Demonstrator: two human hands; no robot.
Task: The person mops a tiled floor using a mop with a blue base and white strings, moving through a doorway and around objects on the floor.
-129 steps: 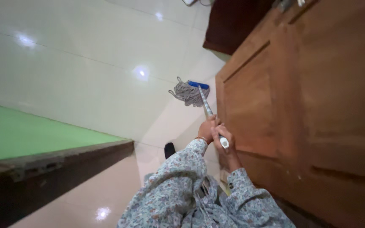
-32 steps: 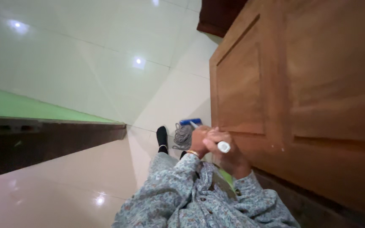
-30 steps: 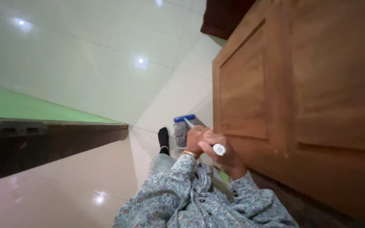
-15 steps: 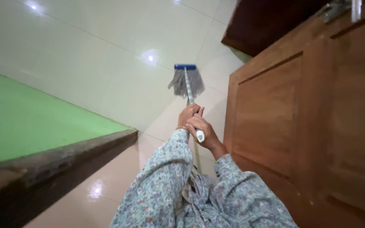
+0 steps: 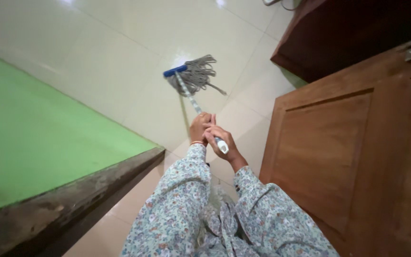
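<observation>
Mop [image 5: 192,76] now pushed further out on the floor tiles [image 5: 120,57] than a second ago, left hand [image 5: 200,126] and right hand [image 5: 220,142] both clamped on its handle [image 5: 191,97].

She wore a loose, long-sleeved top [image 5: 181,209] in pale blue-grey with a small floral print, and a thin gold bangle [image 5: 196,142] at one wrist.

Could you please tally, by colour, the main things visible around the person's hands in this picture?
Grey: 1, the mop head, with a blue clamp
Patterned pale: 1, the mop handle, gripped by left hand and right hand
Brown: 2, wooden door, dark cabinet
Green: 1, wall
Cream: 1, tiled floor
Total: 6
</observation>
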